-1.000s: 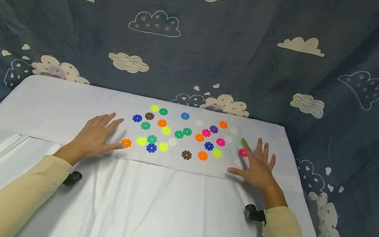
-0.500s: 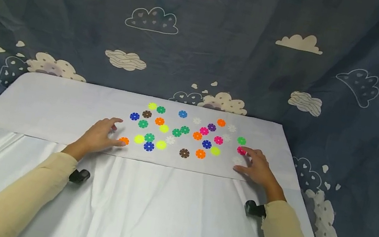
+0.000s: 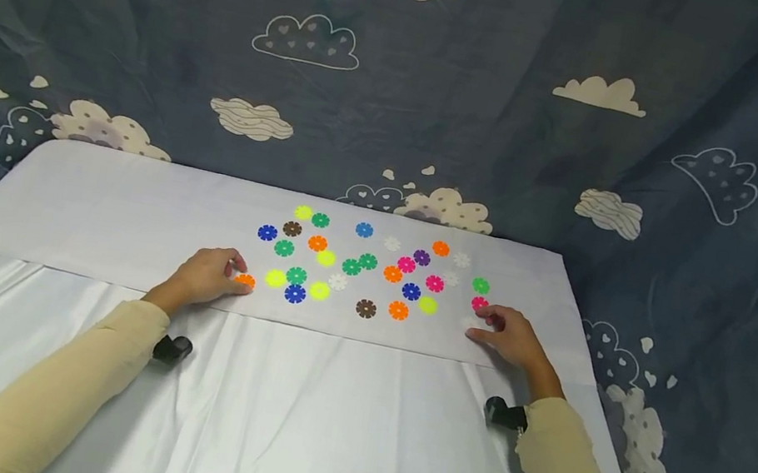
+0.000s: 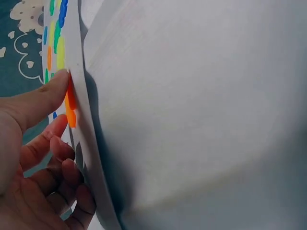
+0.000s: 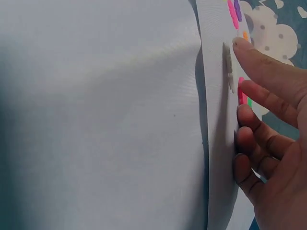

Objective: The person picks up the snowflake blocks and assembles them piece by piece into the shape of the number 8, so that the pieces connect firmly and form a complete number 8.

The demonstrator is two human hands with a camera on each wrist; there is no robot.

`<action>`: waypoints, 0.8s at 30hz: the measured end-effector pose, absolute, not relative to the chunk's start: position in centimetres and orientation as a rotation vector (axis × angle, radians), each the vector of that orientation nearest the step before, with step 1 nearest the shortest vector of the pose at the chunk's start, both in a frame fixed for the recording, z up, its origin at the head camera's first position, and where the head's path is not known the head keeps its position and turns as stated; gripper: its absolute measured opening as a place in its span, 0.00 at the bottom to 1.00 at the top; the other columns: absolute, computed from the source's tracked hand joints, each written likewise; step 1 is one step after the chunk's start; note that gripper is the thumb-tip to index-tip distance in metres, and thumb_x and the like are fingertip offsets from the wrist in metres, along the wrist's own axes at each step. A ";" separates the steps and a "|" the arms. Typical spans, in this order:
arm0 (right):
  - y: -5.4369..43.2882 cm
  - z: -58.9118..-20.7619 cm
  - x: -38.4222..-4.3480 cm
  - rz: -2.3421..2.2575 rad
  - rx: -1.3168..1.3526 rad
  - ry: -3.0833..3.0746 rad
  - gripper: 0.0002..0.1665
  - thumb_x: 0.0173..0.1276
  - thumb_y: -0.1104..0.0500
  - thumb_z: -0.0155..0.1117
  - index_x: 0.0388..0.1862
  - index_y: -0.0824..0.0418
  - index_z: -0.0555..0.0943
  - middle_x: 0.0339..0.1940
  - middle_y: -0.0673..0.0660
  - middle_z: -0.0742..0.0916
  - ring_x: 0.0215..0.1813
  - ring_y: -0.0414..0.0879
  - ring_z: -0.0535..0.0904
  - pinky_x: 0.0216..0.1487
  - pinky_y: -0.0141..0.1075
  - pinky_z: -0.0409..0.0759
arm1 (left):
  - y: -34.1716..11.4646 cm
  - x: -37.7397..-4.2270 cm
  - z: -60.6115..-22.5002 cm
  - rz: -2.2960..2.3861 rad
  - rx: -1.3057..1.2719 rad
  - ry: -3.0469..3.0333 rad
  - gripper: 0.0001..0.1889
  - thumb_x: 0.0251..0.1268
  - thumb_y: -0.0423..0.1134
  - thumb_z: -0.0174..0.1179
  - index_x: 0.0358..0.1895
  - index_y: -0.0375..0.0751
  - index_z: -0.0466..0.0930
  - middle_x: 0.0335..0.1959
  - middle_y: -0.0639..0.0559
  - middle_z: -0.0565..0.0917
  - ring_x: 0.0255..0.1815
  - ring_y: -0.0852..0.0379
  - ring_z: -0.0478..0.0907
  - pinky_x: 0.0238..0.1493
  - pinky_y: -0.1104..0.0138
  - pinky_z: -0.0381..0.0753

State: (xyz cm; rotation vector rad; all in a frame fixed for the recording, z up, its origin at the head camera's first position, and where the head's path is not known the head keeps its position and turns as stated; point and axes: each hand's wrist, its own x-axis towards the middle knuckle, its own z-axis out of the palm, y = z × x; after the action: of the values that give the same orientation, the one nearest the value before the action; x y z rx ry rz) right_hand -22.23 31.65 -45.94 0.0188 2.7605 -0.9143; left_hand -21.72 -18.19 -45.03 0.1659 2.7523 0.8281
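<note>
My left hand is low over the table's left part, thumb and index finger either side of an orange notched plastic disc. In the left wrist view the thumb tip overlaps one end of that orange disc, with a gap between thumb and index fingertip. The other fingers are bent. My right hand is similarly placed at the right, thumb and index finger apart around a white disc. A pink disc lies right by its index fingertip, and a green disc just beyond.
Several more flat discs, such as a brown one, a blue one and a yellow one, lie scattered between the hands. They rest on a white-covered table. A dark cloud-patterned curtain hangs behind and at the sides.
Both hands have come down from spread fingers to bent ones, thumb and index finger drawing closer together around the orange and white discs. The discs stay where they lay.
</note>
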 end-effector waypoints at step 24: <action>31.0 -46.4 -22.1 -1.108 0.030 2.825 0.19 0.60 0.66 0.71 0.49 0.66 0.77 0.39 0.60 0.80 0.40 0.51 0.73 0.41 0.33 0.75 | -17.5 -21.2 -46.0 1.304 0.039 2.589 0.16 0.65 0.30 0.60 0.54 0.28 0.76 0.42 0.38 0.81 0.37 0.54 0.76 0.38 0.69 0.78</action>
State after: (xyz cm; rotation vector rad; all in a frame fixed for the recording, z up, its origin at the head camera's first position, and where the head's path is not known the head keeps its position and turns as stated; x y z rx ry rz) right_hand -22.11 30.97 -46.44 0.0305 2.8250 -1.1076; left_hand -21.19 -17.50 -45.96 0.0389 2.5885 1.3035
